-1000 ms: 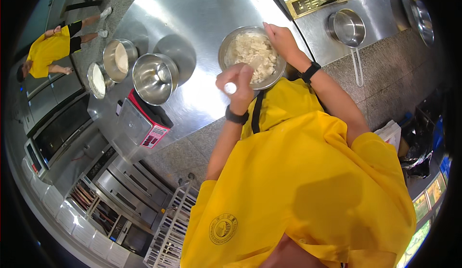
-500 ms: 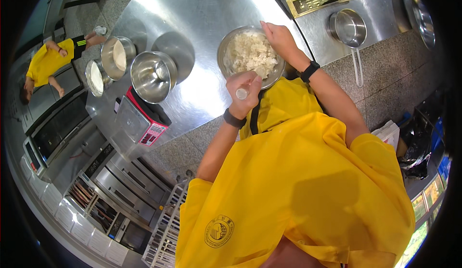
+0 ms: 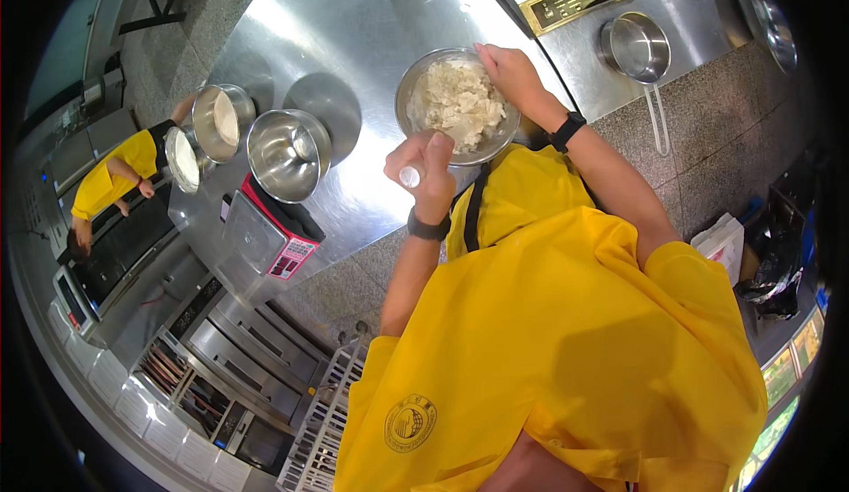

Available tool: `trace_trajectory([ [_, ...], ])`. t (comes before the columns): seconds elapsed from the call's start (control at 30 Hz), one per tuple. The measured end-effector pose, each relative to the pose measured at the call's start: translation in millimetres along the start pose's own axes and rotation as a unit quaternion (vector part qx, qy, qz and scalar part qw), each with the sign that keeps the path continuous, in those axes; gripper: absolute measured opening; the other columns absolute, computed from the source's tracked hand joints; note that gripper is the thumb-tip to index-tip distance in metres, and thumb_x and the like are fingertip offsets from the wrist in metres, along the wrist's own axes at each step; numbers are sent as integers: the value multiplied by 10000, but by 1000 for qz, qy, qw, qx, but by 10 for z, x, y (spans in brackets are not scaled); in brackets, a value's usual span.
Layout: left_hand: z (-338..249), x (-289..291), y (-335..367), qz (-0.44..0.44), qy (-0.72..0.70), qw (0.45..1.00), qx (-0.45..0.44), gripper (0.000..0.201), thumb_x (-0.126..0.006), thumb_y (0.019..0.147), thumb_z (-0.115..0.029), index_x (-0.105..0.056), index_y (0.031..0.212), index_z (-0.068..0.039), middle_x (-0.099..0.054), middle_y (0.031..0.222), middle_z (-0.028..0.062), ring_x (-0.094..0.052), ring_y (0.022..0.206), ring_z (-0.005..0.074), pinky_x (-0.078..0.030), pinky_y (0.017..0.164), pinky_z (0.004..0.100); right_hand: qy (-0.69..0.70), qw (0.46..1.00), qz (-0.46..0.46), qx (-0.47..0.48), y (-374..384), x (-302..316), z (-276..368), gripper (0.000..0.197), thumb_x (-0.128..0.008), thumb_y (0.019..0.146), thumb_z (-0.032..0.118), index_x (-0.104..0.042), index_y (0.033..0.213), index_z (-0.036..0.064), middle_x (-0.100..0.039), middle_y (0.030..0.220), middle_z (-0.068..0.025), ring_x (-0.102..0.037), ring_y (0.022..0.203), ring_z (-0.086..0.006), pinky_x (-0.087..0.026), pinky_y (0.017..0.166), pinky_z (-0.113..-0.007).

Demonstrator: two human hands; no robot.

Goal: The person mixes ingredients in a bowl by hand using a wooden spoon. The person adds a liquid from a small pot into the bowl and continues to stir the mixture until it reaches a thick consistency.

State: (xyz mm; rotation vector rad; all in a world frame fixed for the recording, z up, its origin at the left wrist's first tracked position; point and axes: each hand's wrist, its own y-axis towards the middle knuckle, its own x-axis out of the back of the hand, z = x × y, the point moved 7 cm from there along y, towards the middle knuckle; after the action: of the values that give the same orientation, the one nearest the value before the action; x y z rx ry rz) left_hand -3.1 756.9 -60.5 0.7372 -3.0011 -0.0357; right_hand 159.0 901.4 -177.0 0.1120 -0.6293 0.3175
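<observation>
A round metal mixing bowl (image 3: 404,107) stands near the front edge of the steel worktop, with shaggy, pale dough (image 3: 457,101) inside. My right hand (image 3: 518,76) grips the bowl's right rim, thumb along the edge. At the near left rim, my left hand (image 3: 426,174) is closed in a fist around an upright tool handle (image 3: 409,176). Only the handle's pale round end shows above the fist. The tool's lower end is hidden by the hand and the dough, so its kind cannot be told.
Left of the mixing bowl stand another metal bowl (image 3: 263,158), a bowl of beige powder (image 3: 205,119) and one of white powder (image 3: 182,160). A red and black scale (image 3: 265,231) sits nearer. A saucepan (image 3: 635,48) lies right. A person (image 3: 119,174) in yellow is far left.
My left hand has shifted slightly left with the handle, and the dough lumps lie differently. My right hand stays on the rim. The person at far left has moved nearer the bowls.
</observation>
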Motion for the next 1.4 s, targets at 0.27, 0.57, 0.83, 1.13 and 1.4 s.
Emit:
trace_trajectory([
  [0.27,2,-355,-79,20,6,1000,1,173,-633,815,-57,-629,696,69,-621,636,66,-526,563,117,-412,538,261,8,1000,18,-11,5,-50,20,417,-484,1024,317,-634,777,17,-629,722,-223,-596,672,-438,-478,625,-489],
  [0.57,-32,-642,364,39,137,977,-156,205,-705,803,-100,-600,657,-2,-521,563,86,-480,491,216,-363,505,325,43,997,57,-9,14,-113,21,410,-500,1016,348,-660,877,-3,-646,785,-243,-608,736,-449,-487,659,-481],
  [0.83,65,-45,235,-7,56,998,-40,122,-664,787,-38,-674,721,65,-628,624,53,-537,555,109,-401,523,256,19,997,57,-47,40,-73,-9,419,-476,1030,341,-656,875,-3,-627,767,-251,-591,724,-453,-486,664,-460],
  [1.13,-388,386,26,-92,-23,992,-78,140,-614,812,12,-620,679,54,-610,617,76,-533,545,148,-421,530,272,-25,998,49,5,79,-103,66,436,-474,1031,346,-657,817,13,-643,742,-227,-611,699,-433,-499,667,-476],
  [1.4,-111,258,-60,-159,118,971,-135,144,-636,806,-6,-625,668,33,-612,598,71,-539,507,142,-424,501,287,-15,1000,25,11,20,-117,122,440,-475,1031,346,-640,803,7,-634,729,-232,-608,690,-434,-496,656,-476],
])
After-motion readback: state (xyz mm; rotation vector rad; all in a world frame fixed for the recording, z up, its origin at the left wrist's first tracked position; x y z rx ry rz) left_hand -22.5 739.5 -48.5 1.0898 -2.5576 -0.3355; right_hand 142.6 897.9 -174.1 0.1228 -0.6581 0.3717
